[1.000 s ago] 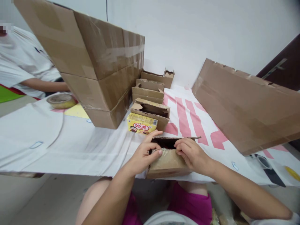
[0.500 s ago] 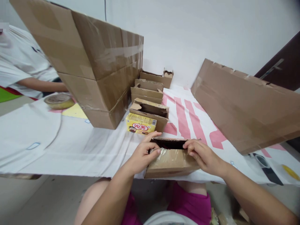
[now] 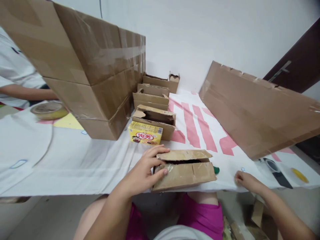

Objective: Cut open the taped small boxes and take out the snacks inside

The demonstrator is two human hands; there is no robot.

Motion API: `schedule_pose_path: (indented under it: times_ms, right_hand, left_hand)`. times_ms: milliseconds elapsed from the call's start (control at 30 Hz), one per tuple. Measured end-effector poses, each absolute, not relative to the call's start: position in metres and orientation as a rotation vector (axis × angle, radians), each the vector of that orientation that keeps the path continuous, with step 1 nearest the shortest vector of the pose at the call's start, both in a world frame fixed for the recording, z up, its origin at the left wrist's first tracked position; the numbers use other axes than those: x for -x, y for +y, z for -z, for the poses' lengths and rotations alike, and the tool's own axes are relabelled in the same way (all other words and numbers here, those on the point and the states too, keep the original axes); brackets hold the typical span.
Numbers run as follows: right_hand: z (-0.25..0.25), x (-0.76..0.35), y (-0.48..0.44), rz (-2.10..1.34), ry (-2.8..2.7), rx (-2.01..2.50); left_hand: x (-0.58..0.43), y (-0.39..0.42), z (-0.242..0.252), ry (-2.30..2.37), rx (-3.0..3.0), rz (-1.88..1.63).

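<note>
Left hand point(image 3: 143, 168) clamps the small carton point(image 3: 183, 168); behind it a yellow box point(image 3: 145, 133) (stacked cartons point(image 3: 100, 76) beyond); right hand point(image 3: 246, 181), fingers loosely curled, rests apart.

Small box point(image 3: 183, 170) is hiding most of a green object point(image 3: 216, 170); box interior is staying too dark to read. Frame's left edge is cutting off the co-worker point(image 3: 15, 80).

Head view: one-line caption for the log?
Left hand steadies a small cardboard box at the table edge; right hand rests apart on the white cloth.
</note>
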State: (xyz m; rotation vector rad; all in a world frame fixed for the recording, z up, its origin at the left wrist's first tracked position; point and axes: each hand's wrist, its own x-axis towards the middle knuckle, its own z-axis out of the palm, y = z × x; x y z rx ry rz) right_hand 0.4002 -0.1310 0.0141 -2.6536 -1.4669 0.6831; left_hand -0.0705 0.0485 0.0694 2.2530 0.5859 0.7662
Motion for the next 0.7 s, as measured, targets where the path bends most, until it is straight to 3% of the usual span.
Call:
schedule_pose_path:
  times_ms: [200, 433, 700]
  right_hand:
    - [0.009, -0.416, -0.155, -0.586, -1.414, 2.717]
    - [0.005, -0.417, -0.153, -0.432, -1.414, 2.803]
    - [-0.014, -0.387, -0.125, -0.128, -1.617, 2.593]
  left_hand:
    - [0.073, 0.049, -0.073, 0.64, -2.416, -0.695]
    - [0.071, 0.05, -0.075, 0.682, -2.493, -0.652]
    - [0.071, 0.05, -0.074, 0.688, -2.467, -0.662]
